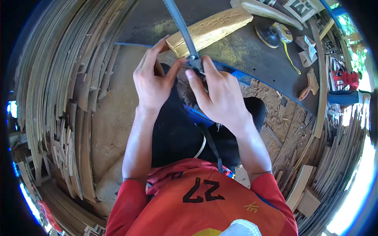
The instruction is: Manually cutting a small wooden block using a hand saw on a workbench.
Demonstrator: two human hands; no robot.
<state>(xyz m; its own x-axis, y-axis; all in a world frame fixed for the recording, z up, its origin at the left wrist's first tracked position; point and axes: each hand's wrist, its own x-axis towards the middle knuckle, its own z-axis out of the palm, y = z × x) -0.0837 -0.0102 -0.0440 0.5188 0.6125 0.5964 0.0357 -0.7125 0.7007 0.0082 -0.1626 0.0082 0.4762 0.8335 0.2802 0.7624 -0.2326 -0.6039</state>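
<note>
A pale yellow wooden block (218, 29) lies slantwise at the near edge of the dark bench top (275, 74). My left hand (155, 78) grips the block's near left end, with my thumb close to a metal fitting. A long, flat metal bar (179, 21) crosses over that end of the block, running up out of view. My right hand (222, 94) is closed on the dark fitting (195, 63) at the bar's lower end, just below and right of the block. My fingers partly hide that fitting.
The bench holds a curved wooden piece (267, 13), a tape measure (283, 33), a dark round object (267, 37), small offcuts (307, 57) and a brush (309, 84). Stacks of thin wooden strips (51, 78) line both sides. Wood debris (267, 98) lies on the floor.
</note>
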